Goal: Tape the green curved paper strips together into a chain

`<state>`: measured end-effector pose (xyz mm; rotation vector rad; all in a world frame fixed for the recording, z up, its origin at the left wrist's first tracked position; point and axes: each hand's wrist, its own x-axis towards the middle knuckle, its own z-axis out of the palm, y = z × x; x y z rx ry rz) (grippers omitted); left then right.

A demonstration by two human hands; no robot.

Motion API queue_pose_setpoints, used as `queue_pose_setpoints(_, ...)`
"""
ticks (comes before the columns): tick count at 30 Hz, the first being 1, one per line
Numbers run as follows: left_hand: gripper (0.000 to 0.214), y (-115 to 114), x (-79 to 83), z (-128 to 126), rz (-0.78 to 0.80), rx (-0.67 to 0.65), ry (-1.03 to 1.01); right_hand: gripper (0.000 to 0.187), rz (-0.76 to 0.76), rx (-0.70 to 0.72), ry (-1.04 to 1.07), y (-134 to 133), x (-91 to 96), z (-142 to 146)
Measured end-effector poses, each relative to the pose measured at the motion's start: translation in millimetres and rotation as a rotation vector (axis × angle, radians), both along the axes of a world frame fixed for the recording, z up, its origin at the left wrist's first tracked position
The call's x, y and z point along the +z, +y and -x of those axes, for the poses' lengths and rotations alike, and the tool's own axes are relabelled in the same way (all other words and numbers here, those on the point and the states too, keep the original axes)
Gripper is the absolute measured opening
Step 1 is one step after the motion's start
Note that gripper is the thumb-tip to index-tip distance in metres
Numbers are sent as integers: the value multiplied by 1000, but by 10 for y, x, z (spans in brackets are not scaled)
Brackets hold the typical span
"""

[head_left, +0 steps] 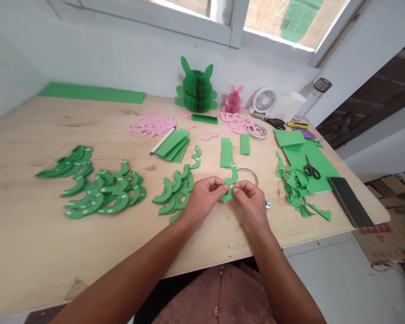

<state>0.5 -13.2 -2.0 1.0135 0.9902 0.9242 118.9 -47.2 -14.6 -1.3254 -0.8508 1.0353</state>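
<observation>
A person's left hand [205,196] and right hand [251,201] pinch a curved green paper piece [234,173] from either side over the near part of the wooden table [121,252], its long axis running near to far between them, neither hand clearly nearer

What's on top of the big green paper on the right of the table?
Black scissors lie on the green paper, smaller green pieces rest over its far end, and scraps overlap its left edge. Whatever they cover can't be seen.
</observation>
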Motion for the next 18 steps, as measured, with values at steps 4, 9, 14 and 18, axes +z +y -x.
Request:
queue_pose_setpoints(4, 17, -7, 17, -1, 5, -2, 4, 4, -2, 8, 3, 1, -3, -4)
queue_pose_setpoints(9, 16, -7, 10, -5, -1, -2, -3, 6, 3, 9, 13, -4, -3, -2)
queue_pose_setpoints(14, 16, -13, 30, -5, 5, -15, 7, 7, 14, 6, 7, 6, -20, -10)
queue_pose_setpoints(18, 16, -19, 57, -3, 20, -14, 14, 6, 20, 6, 22, 11, -13, -6)
